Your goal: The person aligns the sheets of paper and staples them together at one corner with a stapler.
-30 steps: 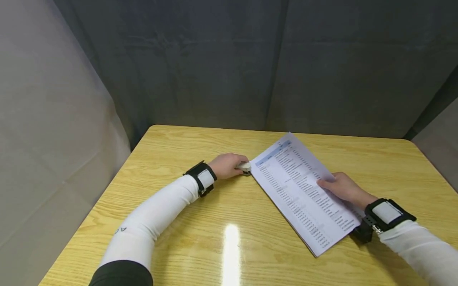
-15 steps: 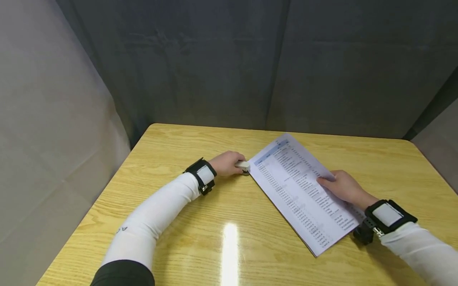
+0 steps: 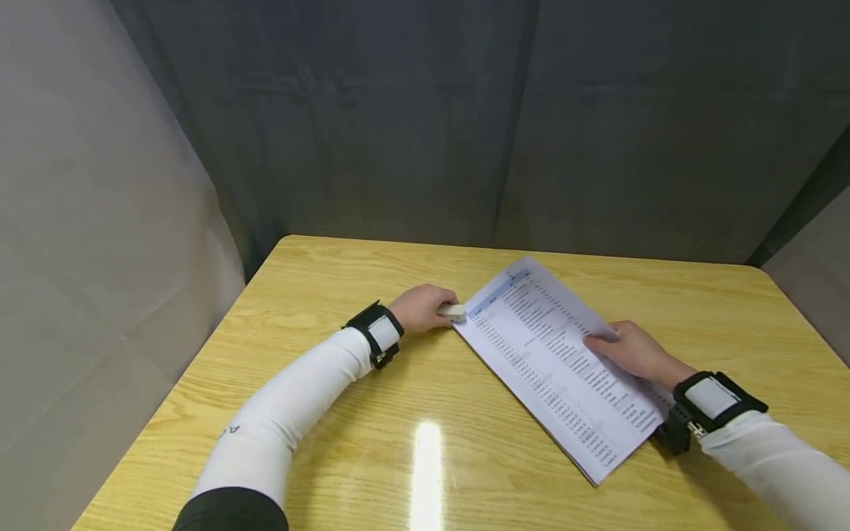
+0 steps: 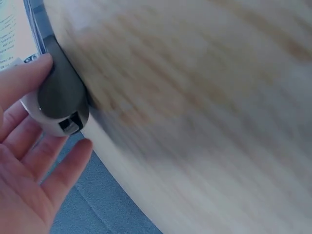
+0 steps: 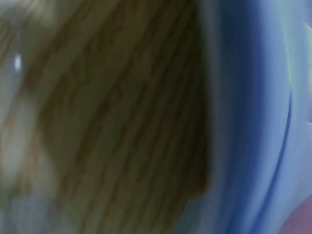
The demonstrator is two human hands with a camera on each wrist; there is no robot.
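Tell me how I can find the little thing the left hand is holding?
Start at the yellow wooden table and find the printed paper sheets lying slantwise under the right hand. At their far left corner, the left hand grips a small stapler. It is the only chunky, pale object there, with a grey underside.

We see a pale yellow wood-grained tabletop [image 3: 372, 413], a white sheet of paper [image 3: 551, 361] with rows of dark print under a blue header band, and a small grey-and-white stapler [image 3: 454, 312].
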